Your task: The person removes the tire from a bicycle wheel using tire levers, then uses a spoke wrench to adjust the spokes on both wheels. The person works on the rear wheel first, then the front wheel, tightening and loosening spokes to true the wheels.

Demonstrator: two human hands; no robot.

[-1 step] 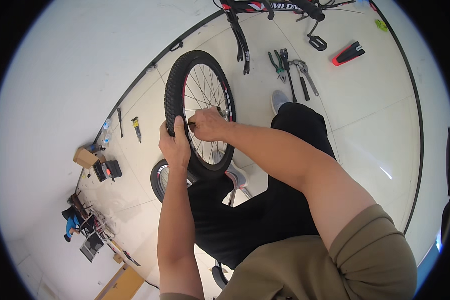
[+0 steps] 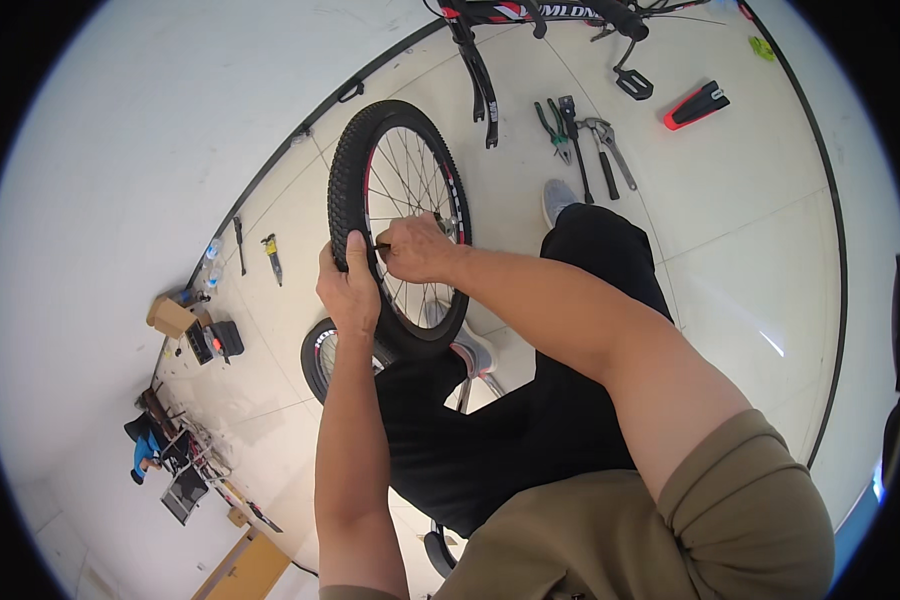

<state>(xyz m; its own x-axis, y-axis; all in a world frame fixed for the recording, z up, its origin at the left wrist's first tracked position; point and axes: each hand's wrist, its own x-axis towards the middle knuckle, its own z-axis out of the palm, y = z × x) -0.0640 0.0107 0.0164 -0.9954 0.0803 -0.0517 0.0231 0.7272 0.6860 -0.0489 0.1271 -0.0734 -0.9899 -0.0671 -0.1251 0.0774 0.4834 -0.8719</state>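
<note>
A bicycle wheel [image 2: 346, 185] with a black knobbly tyre and a dark rim with red and white markings stands upright before my legs. My left hand [image 2: 351, 292] is closed round the tyre's near left side, its thumb lying on the tread. Reaching across the spokes, my right hand [image 2: 420, 250] pinches a small black valve stem [image 2: 381, 247] at the rim's inner edge. Its fingertips are close to my left thumb. Part of the hub is hidden behind the right hand.
Ahead lies a bicycle frame with a bare fork [image 2: 478, 85]. Pliers [image 2: 553, 130], a hammer [image 2: 606, 165] and other tools lie right of it, near a black-and-red saddle-like part [image 2: 697, 106]. A second wheel [image 2: 315, 360] is behind. Far left are boxes [image 2: 173, 316] and a person [image 2: 146, 448].
</note>
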